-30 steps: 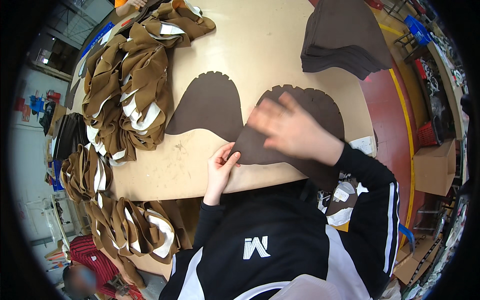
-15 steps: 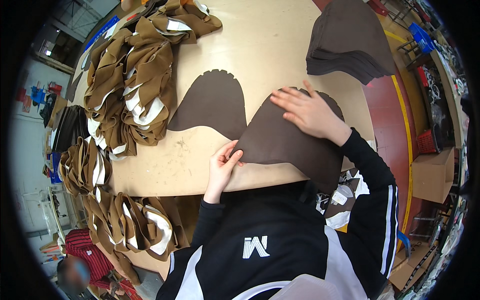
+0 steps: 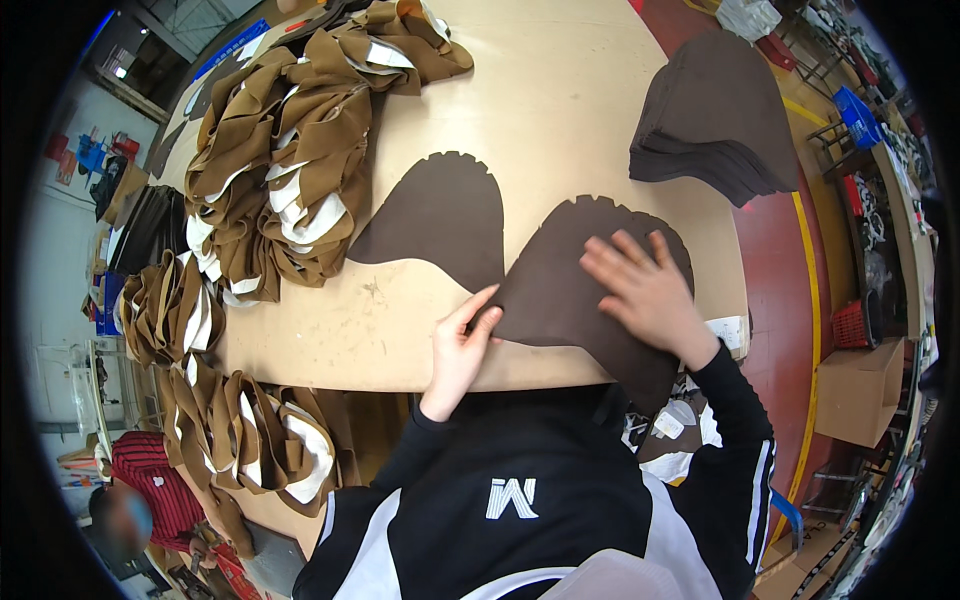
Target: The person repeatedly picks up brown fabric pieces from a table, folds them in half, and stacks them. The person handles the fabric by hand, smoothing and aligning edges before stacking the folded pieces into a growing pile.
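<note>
A dark brown cut piece of sheet material (image 3: 555, 265), rounded with a notched far edge, lies in front of me on the table and hangs partly over the near edge. My left hand (image 3: 462, 345) pinches its near-left corner between thumb and fingers. Spread across its upper face is my right hand (image 3: 650, 295), slightly blurred, with fingers apart and nothing in its grip. Another notched dark brown piece (image 3: 440, 215) lies flat just to the left, close to the corner in my left hand. At the far right sits a neat stack of similar dark pieces (image 3: 715, 110).
Heaped brown pieces with white parts (image 3: 320, 170) cover the table's left side, and more brown bundles (image 3: 250, 435) lie lower left. A person in a striped top (image 3: 160, 480) is at lower left. Cardboard box (image 3: 860, 390) and red basket (image 3: 850, 325) stand beyond the red floor at right.
My right hand has slid toward me, from the notched far edge to the middle of the piece. My left hand still pinches the corner. The whole view has shifted slightly.
</note>
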`<state>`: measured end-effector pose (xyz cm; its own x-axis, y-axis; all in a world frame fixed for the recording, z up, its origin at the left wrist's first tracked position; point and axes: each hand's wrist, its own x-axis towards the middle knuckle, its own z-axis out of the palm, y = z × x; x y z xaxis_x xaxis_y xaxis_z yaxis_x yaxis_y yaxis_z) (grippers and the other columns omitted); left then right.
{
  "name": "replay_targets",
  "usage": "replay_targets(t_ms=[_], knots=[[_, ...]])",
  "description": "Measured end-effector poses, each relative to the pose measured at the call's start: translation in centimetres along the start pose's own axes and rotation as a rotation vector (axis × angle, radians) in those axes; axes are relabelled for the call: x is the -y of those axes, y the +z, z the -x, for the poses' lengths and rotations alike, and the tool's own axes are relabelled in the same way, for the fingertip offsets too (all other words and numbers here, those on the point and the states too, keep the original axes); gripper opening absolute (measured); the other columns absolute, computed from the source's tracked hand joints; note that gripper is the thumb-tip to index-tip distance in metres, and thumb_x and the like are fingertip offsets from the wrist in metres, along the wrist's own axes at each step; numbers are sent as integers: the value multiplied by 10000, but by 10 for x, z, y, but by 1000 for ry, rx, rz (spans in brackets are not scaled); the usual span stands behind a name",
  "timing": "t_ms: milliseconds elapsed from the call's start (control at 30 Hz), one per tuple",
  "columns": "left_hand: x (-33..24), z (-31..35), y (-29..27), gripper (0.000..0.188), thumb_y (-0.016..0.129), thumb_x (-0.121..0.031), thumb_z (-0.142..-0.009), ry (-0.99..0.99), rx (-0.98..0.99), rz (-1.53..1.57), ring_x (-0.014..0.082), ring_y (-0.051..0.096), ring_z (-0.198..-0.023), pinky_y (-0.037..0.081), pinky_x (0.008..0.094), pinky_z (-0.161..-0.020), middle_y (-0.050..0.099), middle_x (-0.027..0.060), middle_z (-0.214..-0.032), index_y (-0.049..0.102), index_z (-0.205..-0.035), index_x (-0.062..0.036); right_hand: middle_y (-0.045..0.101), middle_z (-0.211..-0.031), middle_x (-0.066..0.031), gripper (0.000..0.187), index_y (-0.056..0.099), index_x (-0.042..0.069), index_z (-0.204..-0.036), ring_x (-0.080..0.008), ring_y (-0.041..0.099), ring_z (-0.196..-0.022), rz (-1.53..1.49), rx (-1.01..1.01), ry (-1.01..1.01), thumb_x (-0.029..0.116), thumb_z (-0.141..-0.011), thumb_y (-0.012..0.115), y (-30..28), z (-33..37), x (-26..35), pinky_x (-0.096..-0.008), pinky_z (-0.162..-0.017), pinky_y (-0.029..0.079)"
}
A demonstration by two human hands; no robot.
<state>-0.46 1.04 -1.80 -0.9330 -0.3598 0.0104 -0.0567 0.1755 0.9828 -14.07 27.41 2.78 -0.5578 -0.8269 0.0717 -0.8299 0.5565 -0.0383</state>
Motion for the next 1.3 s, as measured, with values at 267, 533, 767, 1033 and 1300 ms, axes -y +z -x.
replay_targets(t_ms=[267, 533, 767, 1033, 1300], knots=[[-16, -101, -98, 300, 709, -160, -968, 303, -346, -145, 143, 664, -1043, 500, 290, -959, 750, 79, -1154, 727, -1237, -29, 390, -1618, -66, 763, 448, 142, -1528, -267, 368, -1484, 35, -120, 185, 365, -857, 735, -18, 40, -16, -600, -1217, 191], [-29, -85, -72, 304, 730, -119, -924, 217, -148, -248, 123, 622, -908, 516, 276, -829, 680, 43, -1058, 706, -1220, -54, 445, -1586, 34, 621, 503, 256, -1495, -164, 430, -1444, -190, -81, -143, 491, -933, 625, 16, 23, 47, -531, -1232, 208], [-23, -40, 10, 458, 856, -176, -789, 110, 270, -351, 199, 591, -947, 488, 329, -763, 619, 65, -1045, 707, -1192, -18, 418, -1602, -4, 500, 468, 275, -1520, -238, 365, -1487, -101, -64, 176, 409, -1039, 497, 5, 1, -44, -572, -1216, 227], [-22, -39, 7, 306, 819, -13, -788, 136, 130, -260, 158, 646, -857, 495, 277, -804, 702, 70, -919, 736, -1074, 52, 370, -1631, -52, 688, 430, 200, -1548, -281, 337, -1498, 27, -159, 122, 409, -929, 644, -5, 13, -17, -565, -1233, 162], [0, -41, -12, 258, 758, -19, -892, -175, 90, 55, 61, 608, -700, 512, 212, -674, 740, 54, -912, 751, -1148, 14, 435, -1587, -26, 550, 486, 260, -1509, -238, 395, -1468, -65, -99, 194, 400, -985, 577, 8, 41, -28, -546, -1228, 215]])
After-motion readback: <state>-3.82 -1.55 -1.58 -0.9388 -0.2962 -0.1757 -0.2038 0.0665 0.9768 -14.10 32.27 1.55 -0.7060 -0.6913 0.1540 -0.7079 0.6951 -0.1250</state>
